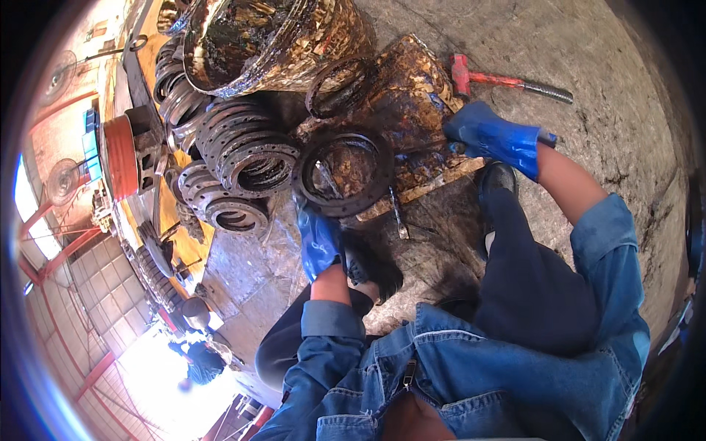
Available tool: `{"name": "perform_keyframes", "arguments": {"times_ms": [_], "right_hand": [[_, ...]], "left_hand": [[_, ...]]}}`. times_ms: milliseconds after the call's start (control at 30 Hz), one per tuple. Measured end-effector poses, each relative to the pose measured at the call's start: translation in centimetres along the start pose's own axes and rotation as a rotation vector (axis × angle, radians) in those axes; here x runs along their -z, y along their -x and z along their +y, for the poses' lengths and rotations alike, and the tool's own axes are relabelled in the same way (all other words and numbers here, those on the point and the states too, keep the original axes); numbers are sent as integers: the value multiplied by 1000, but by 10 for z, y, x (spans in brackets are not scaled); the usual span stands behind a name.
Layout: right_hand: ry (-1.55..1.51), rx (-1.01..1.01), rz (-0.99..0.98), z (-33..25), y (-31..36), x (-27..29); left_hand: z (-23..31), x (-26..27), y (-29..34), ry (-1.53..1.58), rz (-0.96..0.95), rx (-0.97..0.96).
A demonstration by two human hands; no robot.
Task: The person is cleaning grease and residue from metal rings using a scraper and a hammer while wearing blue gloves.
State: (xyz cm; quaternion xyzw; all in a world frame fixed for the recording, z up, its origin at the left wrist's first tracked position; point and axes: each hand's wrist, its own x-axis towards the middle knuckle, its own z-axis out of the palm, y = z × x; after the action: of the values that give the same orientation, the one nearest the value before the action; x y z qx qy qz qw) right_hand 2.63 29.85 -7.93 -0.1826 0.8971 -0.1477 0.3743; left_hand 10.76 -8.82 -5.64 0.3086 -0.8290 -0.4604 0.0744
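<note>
My left hand (318, 239), in a blue rubber glove, is closed at the near left rim of a dark, greasy flange ring (377, 187) with bolt holes. The ring is tilted over an oil-stained sheet (415, 95). At that sheet's right edge is my right hand (489, 136), gloved in the same blue. Its fingers are curled, and what they hold, if anything, is hidden. A thin metal tool with a flat end (399, 217) lies just right of the ring. Beyond my right hand lies a red-headed hammer (461, 76) with a red and black handle.
Several stacked flange rings (243, 147) stand to the left. Behind them a large grease-coated drum (323, 44) lies on its side, with another ring (338, 88) near its mouth. My shoes (500, 180) flank the work area. An orange cylindrical part (121, 158) stands at far left.
</note>
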Motion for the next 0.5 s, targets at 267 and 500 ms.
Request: {"name": "perform_keyframes", "arguments": {"times_ms": [267,500], "right_hand": [[-169,117,102,19,44,4],[-404,-36,104,18,58,28]], "left_hand": [[-12,-21,-22,128,-168,113],[13,9,-26,186,-297,51]]}}
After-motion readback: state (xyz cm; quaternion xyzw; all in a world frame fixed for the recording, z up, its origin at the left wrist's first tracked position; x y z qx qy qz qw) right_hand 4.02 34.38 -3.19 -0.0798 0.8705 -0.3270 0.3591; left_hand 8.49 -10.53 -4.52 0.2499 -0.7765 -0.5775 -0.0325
